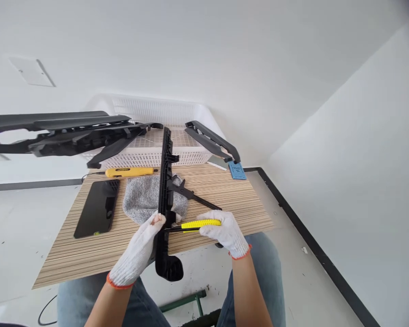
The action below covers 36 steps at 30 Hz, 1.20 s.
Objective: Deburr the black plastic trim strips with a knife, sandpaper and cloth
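A long black plastic part point(165, 181) stands lengthwise over the table's front edge, its curved end towards me. My left hand point(138, 250), in a white glove with an orange cuff, is closed on its lower portion. In my gloved right hand point(225, 230) is a yellow and black knife-like tool point(199, 224), whose dark tip meets the part near my left fingers. Whether the tip cuts the plastic is too small to tell. Behind the part lie a grey cloth point(141, 197) and a black caliper-like tool point(191, 194).
On the wooden table point(64, 254) are a black phone point(98, 206), a yellow corded tool point(129, 172) and a blue pad point(237, 170). Behind, a white basket point(157, 156) holds black parts point(211, 138); more black parts point(78, 134) jut out left.
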Each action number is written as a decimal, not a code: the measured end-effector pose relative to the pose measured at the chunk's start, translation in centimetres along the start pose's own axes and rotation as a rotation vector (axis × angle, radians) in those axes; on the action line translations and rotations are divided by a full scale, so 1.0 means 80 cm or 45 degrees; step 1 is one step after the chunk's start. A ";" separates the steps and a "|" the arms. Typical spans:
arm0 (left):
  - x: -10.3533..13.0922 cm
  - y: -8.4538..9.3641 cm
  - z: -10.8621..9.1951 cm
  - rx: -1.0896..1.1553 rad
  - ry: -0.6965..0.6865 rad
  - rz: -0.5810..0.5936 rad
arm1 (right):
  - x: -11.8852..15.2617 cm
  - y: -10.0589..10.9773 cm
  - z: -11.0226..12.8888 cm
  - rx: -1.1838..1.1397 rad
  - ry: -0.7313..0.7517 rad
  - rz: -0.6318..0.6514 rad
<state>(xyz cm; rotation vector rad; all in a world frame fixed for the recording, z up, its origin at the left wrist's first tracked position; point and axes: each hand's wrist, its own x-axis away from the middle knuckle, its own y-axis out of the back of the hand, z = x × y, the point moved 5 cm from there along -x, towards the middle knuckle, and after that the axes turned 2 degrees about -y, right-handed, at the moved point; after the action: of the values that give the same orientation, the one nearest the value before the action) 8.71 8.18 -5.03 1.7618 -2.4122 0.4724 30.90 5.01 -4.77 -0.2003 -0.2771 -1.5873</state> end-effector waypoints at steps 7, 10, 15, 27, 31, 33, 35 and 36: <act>0.005 -0.003 -0.004 0.190 0.154 -0.083 | -0.008 0.009 -0.006 -0.096 0.066 -0.029; 0.005 -0.005 -0.008 0.227 0.077 -0.053 | -0.012 0.006 -0.006 -0.071 0.062 -0.008; 0.005 -0.002 -0.007 0.190 0.045 -0.116 | -0.016 0.000 0.000 -0.085 0.039 -0.038; 0.006 -0.011 -0.011 0.302 -0.035 -0.072 | -0.006 0.004 0.001 -0.030 0.084 -0.090; 0.004 -0.012 -0.010 0.335 -0.033 -0.043 | -0.006 0.001 0.001 -0.026 0.091 -0.019; 0.003 -0.011 -0.007 0.330 -0.040 -0.030 | -0.005 0.001 0.001 -0.033 0.104 -0.023; 0.003 -0.008 -0.004 0.301 -0.046 -0.032 | -0.005 0.007 0.001 -0.082 0.093 -0.113; 0.003 -0.008 -0.004 0.288 -0.053 -0.028 | -0.005 0.008 0.000 -0.102 0.076 -0.132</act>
<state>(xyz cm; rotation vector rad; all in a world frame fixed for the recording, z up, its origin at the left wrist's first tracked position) 9.20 7.90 -4.60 1.9003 -2.4474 0.7398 31.58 5.33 -4.87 -0.2022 -0.1800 -1.7060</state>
